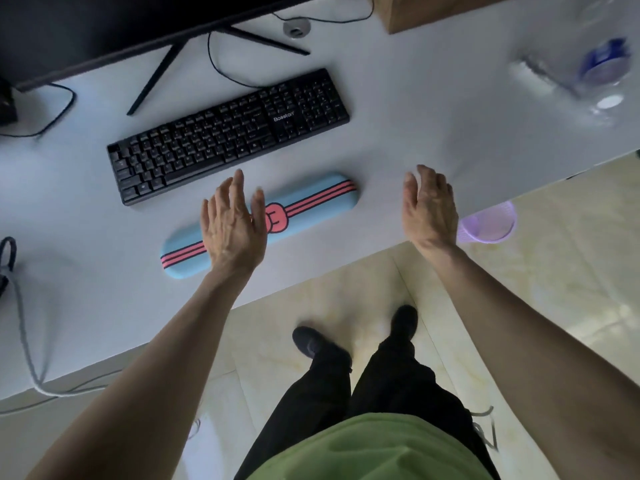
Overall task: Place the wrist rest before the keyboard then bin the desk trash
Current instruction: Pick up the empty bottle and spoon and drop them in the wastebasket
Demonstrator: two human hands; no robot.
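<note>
A light blue wrist rest [311, 199] with pink stripes and a pink bow lies on the white desk [69, 209], just in front of the black keyboard [228, 133] and parallel to it. My left hand [233, 226] hovers over the rest's left half, fingers apart, holding nothing. My right hand [431, 206] is open above the desk's front edge, to the right of the rest. A clear plastic bottle [602, 67] with a blue label lies blurred at the far right of the desk. A pale purple mesh bin [488, 223] stands on the floor below the desk edge.
A monitor [104, 26] on a black stand sits behind the keyboard, with thin cables trailing across the desk. A wooden block [436, 12] is at the back. A grey cable [27, 341] hangs over the desk's left front. My feet stand on pale tiles.
</note>
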